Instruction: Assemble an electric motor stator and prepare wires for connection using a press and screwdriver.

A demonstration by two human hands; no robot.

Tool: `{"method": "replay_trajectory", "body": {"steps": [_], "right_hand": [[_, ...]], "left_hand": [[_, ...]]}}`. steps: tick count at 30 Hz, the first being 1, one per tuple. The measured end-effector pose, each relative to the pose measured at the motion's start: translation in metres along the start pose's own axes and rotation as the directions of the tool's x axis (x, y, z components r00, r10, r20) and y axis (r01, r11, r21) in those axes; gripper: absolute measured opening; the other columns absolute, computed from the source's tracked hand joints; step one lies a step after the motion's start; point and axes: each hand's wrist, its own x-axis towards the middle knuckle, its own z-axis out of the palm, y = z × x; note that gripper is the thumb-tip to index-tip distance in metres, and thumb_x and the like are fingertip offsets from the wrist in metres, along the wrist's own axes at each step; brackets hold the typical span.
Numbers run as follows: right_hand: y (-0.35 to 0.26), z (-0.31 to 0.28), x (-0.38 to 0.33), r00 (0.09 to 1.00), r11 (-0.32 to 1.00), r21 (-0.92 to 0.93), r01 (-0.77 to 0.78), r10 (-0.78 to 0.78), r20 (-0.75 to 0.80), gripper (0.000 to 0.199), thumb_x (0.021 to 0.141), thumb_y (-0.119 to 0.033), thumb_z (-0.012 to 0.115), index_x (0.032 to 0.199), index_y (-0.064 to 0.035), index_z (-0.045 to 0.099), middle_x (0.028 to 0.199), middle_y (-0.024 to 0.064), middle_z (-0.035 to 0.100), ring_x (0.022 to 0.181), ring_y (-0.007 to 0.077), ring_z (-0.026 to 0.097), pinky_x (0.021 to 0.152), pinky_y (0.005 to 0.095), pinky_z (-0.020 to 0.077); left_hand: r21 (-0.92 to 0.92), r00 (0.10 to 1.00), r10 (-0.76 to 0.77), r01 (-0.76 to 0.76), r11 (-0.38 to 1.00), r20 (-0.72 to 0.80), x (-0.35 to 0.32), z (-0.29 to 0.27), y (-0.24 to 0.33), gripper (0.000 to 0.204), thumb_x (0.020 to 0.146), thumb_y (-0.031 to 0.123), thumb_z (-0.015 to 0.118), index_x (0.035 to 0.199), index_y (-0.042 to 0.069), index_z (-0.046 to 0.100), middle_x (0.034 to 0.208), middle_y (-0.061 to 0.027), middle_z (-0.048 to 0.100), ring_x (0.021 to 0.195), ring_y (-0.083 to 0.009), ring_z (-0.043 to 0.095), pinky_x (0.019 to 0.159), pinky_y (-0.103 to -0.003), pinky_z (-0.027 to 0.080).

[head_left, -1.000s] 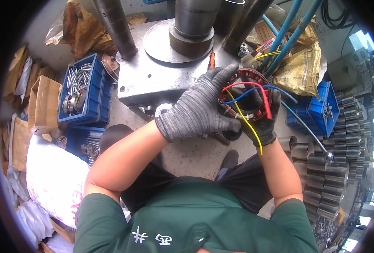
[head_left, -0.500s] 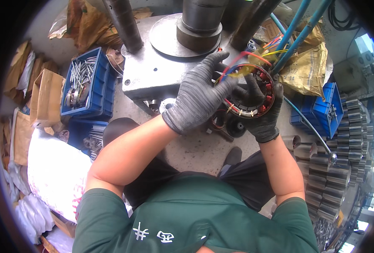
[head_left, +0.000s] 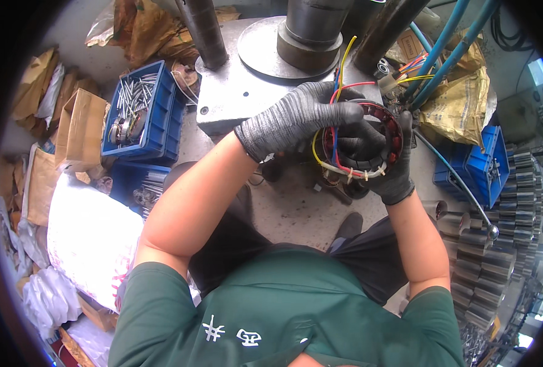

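- At the far left, an open cardboard box (head_left: 78, 131) is seen, with a bulging white sack (head_left: 91, 238) set below it.
- Beside the box, a blue crate (head_left: 168, 131) is filled with thin metal rods (head_left: 138, 88) and a few round parts; a second blue crate (head_left: 121, 171), also loaded with metal pieces, is partly covered by it.
- Above the crates, crumpled brown wrapping (head_left: 155, 40) is heaped against the wall.
- In the upper middle, a metal machine table (head_left: 228, 101) is flanked by two dark columns (head_left: 204, 33); on it a round plate (head_left: 256, 55) is topped by a thick dark cylinder (head_left: 320, 24).
- In front of the table's edge, the left hand (head_left: 299, 113), gloved in grey, is closed, and the coloured wires (head_left: 336, 147) are pinched beneath its thumb, their red, blue and yellow ends pointed upward.
- The wires are led from the left and lower rim of a wound ring (head_left: 395, 137), which is held in the air, tilted, near the table's right front corner.
- The ring is gripped by the gloved right hand (head_left: 398, 177): fingers are passed inside the opening, and the thumb is laid along the outer right side.
- Farther right, blue hoses (head_left: 452, 46), a yellowish bag (head_left: 458, 110) and another blue crate (head_left: 479, 168) are seen.
- At the far right, shiny metal cylinders (head_left: 482, 269) are stacked in rows beside a ball-ended lever (head_left: 493, 232).
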Motion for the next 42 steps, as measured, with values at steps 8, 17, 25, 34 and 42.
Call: {"method": "replay_trajectory", "body": {"steps": [8, 17, 25, 34, 42], "right_hand": [[-0.009, -0.007, 0.019, 0.987, 0.980, -0.133, -0.147, 0.137, -0.079, 0.087, 0.096, -0.078, 0.041, 0.143, -0.0057, 0.055, 0.132, 0.0156, 0.066, 0.116, 0.0294, 0.068, 0.105, 0.0447, 0.0549], [-0.038, -0.103, 0.107, 0.787, 0.130, -0.942, 0.310, -0.590, 0.178, 0.038, 0.091, -0.020, 0.071, 0.125, -0.0035, 0.066, 0.117, 0.0179, 0.070, 0.106, 0.0320, 0.069, 0.093, 0.0441, 0.0543], [-0.027, -0.071, 0.106, 0.864, -0.537, -0.830, 0.149, -0.337, 0.373, 0.034, 0.082, -0.015, 0.069, 0.115, -0.0056, 0.072, 0.117, 0.0196, 0.068, 0.103, 0.0397, 0.063, 0.092, 0.0483, 0.0515], [-0.024, -0.058, 0.069, 0.877, -0.781, -0.590, 0.206, -0.120, 0.466, 0.037, 0.076, 0.003, 0.065, 0.111, -0.0035, 0.072, 0.115, 0.0173, 0.067, 0.104, 0.0364, 0.063, 0.094, 0.0455, 0.0524], [-0.023, -0.005, 0.021, 0.733, 0.327, -0.870, 0.370, -0.678, 0.057, 0.028, 0.096, -0.007, 0.066, 0.123, -0.0061, 0.058, 0.117, 0.0174, 0.068, 0.099, 0.0277, 0.069, 0.081, 0.0386, 0.0586]], "left_hand": [[0.209, 0.989, -0.142, 0.149, 0.966, -0.048, -0.003, -0.009, 0.008, 0.035, 0.090, 0.027, 0.080, 0.112, 0.001, 0.071, 0.099, -0.0055, 0.074, 0.090, -0.0109, 0.068, 0.087, -0.030, 0.055], [-0.307, 0.926, -0.143, 0.031, 0.951, -0.349, -0.016, -0.029, 0.011, 0.030, 0.086, 0.008, 0.076, 0.113, 0.001, 0.065, 0.091, -0.0112, 0.070, 0.088, -0.0188, 0.071, 0.078, -0.042, 0.063], [-0.284, 0.868, -0.115, -0.032, 0.958, -0.483, -0.024, -0.040, 0.010, 0.032, 0.079, 0.006, 0.071, 0.110, 0.002, 0.067, 0.095, -0.0100, 0.070, 0.076, -0.0168, 0.063, 0.077, -0.037, 0.058], [-0.470, 0.877, -0.206, -0.025, 0.882, -0.435, -0.016, -0.049, -0.008, 0.034, 0.082, 0.021, 0.062, 0.107, -0.001, 0.068, 0.101, -0.0152, 0.070, 0.096, -0.0308, 0.069, 0.092, -0.056, 0.056], [-0.791, 0.838, -0.359, -0.131, 0.597, -0.410, -0.011, -0.040, -0.004, 0.024, 0.081, 0.003, 0.061, 0.105, -0.004, 0.060, 0.100, -0.0163, 0.064, 0.092, -0.0302, 0.067, 0.090, -0.046, 0.059]]}}
